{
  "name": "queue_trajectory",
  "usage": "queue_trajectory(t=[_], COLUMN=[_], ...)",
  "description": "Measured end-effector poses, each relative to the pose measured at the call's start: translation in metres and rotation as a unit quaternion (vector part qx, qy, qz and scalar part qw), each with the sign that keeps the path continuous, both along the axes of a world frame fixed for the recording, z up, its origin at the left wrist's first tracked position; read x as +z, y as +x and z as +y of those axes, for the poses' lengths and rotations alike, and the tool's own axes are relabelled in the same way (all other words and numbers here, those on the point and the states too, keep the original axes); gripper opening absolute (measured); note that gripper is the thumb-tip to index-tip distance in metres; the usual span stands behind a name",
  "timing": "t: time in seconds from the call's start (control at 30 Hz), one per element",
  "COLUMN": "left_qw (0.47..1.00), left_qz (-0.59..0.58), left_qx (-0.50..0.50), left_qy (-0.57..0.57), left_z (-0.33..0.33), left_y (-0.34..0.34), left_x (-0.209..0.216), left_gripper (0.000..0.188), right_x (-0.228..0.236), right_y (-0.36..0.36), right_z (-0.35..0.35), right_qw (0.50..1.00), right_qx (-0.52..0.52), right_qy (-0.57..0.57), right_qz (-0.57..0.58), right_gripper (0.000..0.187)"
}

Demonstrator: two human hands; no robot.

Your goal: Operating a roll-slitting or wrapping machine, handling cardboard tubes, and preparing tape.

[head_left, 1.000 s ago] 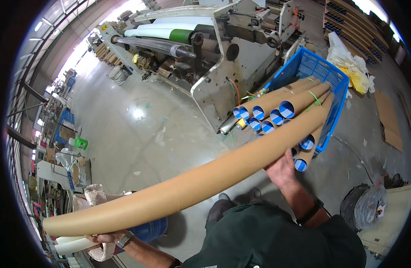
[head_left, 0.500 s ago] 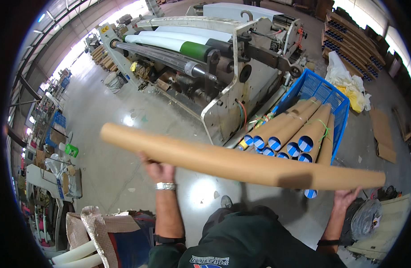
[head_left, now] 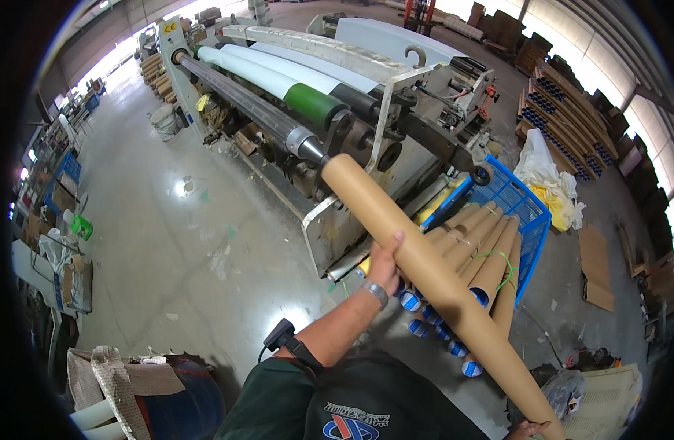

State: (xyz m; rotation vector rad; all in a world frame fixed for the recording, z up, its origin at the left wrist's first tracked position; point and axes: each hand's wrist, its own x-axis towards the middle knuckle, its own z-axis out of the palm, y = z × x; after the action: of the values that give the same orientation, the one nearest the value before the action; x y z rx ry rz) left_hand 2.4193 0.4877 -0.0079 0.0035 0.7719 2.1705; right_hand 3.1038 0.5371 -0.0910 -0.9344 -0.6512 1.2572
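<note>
A long brown cardboard tube [head_left: 432, 271] slants across my front, held in both hands. My left hand [head_left: 385, 268] grips it from the side a little above its middle, with the thumb over the top. My right hand [head_left: 529, 430] is closed at the tube's near end, partly cut off by the lower edge of the picture. The tube's far end lies at the tip of a metal shaft [head_left: 249, 106] on the machine; I cannot tell whether they touch. Below the tube, several more cardboard tubes [head_left: 486, 249] with blue inner ends stick out of a blue plastic crate [head_left: 531, 233].
The roller machine [head_left: 326, 235] with its green-and-white roll [head_left: 313, 105] stands ahead. White and yellow plastic sheeting [head_left: 546, 176] and flat cardboard [head_left: 595, 268] lie at the right. Stacked tubes [head_left: 564, 121] stand farther back. A wrapped blue roll [head_left: 183, 392] lies at lower left.
The tube has swung from lying crosswise to pointing away toward the shaft's tip. My left hand has moved right and forward, my right hand nearer my body. The view has shifted slightly.
</note>
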Motion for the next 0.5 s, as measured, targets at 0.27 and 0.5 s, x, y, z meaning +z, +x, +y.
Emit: queue_trajectory(t=[0.27, 0.5], left_qw=[0.991, 0.987], left_qz=[0.033, 0.073], left_qx=[0.125, 0.140], left_qy=[-0.031, -0.037], left_z=[0.032, 0.036], left_y=[-0.093, -0.086], left_x=[0.007, 0.016], left_gripper=[0.035, 0.036], right_x=[0.034, 0.055], right_y=[-0.044, -0.054], right_z=[0.051, 0.084], right_qw=[0.998, 0.997], right_qx=[-0.035, -0.060], right_qy=[-0.044, -0.054], right_qz=[0.000, -0.006], right_gripper=[0.043, 0.044])
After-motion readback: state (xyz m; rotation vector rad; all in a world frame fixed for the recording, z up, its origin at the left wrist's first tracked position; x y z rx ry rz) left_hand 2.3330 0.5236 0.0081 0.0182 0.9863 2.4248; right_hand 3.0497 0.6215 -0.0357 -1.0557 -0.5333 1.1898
